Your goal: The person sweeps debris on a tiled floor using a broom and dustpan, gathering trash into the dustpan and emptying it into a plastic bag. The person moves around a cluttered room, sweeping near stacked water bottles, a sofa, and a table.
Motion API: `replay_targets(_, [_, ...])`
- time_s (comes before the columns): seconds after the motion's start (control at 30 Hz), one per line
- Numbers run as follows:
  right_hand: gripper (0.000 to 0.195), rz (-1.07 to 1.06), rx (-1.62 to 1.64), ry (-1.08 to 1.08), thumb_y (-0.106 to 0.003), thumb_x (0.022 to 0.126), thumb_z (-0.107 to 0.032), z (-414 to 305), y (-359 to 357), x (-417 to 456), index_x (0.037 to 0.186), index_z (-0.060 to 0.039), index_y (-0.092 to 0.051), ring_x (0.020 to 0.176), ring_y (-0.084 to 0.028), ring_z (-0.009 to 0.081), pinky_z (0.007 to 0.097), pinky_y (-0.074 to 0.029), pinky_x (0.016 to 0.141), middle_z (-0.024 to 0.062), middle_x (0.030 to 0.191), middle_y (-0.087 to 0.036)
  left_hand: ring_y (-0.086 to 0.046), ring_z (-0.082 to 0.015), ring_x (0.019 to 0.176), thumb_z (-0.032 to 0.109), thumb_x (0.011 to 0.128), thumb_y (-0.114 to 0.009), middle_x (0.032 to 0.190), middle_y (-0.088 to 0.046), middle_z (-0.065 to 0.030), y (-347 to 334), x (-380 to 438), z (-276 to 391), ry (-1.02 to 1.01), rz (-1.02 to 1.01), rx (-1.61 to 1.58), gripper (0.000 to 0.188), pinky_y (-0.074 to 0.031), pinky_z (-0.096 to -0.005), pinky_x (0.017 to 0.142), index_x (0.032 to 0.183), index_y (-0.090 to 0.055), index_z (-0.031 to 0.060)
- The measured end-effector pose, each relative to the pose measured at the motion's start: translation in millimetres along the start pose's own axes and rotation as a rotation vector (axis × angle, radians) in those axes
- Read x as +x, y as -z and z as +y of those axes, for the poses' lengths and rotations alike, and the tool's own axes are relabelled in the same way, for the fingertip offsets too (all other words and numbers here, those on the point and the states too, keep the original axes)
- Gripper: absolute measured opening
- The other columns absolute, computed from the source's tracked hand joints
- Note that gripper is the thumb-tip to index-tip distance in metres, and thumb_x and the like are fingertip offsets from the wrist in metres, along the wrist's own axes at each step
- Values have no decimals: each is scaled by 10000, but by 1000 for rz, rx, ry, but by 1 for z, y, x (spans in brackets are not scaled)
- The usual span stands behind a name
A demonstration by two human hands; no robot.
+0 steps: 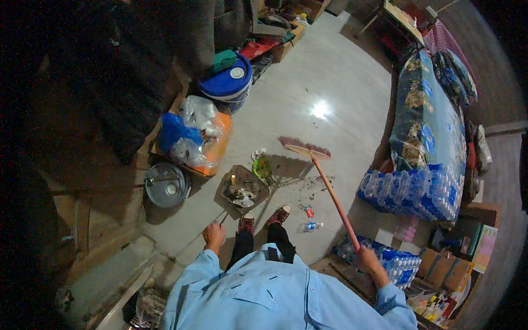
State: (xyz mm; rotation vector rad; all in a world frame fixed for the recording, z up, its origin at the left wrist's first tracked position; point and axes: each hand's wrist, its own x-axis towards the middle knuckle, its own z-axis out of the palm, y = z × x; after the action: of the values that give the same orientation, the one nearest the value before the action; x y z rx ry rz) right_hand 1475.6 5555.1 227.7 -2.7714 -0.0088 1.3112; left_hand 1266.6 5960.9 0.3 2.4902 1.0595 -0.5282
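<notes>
My right hand (368, 260) grips the end of a broom's orange-pink handle (336, 204). The broom head (307, 149), with dark reddish bristles, is out ahead over the pale floor; whether it touches the tiles I cannot tell. My left hand (214, 235) is closed around a thin rod that leads to a dustpan (226, 202) in front of my shoes. Crumpled white litter (242, 198) lies in the pan. By its far edge are a green wrapper (262, 168) and a crumpled white scrap (259, 154). Dark crumbs (309, 190), a small red packet (309, 212) and a plastic bottle (310, 227) lie on the floor to the right.
Leftward stand a lidded bucket (166, 185), an orange box (218, 144) with plastic bags on it, and a blue-lidded bucket (227, 84). To the right, a bed with a floral cover (429, 111) stands behind shrink-wrapped bottle packs (408, 194). Another bottle pack (398, 264) sits near my right hand.
</notes>
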Motion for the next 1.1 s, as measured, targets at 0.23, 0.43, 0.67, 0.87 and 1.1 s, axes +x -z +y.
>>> replay_targets(0.23, [215,85,-182,263,-490,706,-204,-83,-14,114,771,0,-478,741,-496,395,439,-404,628,237,760,-527,-553,-295,634,268,734,-471,680,-566,-154,37,7,6,-40,-89,47,253,-439,-396,532,730,-556,29])
replay_targets(0.43, [296,155,-142,335,-382,780,-277,-119,-81,155,752,-3,-491,680,-519,381,447,-410,586,222,713,-537,-550,-288,658,252,722,-469,715,-570,-141,54,-1,-8,13,-176,137,241,-426,-397,597,788,-557,38])
replay_targets(0.67, [263,2,-392,118,-348,784,-226,43,-110,76,860,5,-450,689,-548,331,418,-442,572,195,725,-541,-558,-269,603,228,744,-446,669,-573,-139,52,-13,-42,30,-185,151,234,-444,-381,490,732,-570,29])
replay_targets(0.87, [274,30,-348,48,-354,785,-254,6,-57,8,856,-9,-453,692,-527,377,452,-419,587,215,750,-536,-557,-258,678,231,746,-440,740,-572,-149,49,-24,-66,85,-184,172,243,-444,-384,542,766,-578,32])
replay_targets(1.1, [247,207,-187,290,-375,780,-239,-102,-80,81,776,-7,-458,685,-530,363,443,-411,587,185,725,-550,-549,-280,712,244,741,-440,761,-571,-150,50,-45,-76,87,-207,154,252,-427,-397,609,778,-576,34])
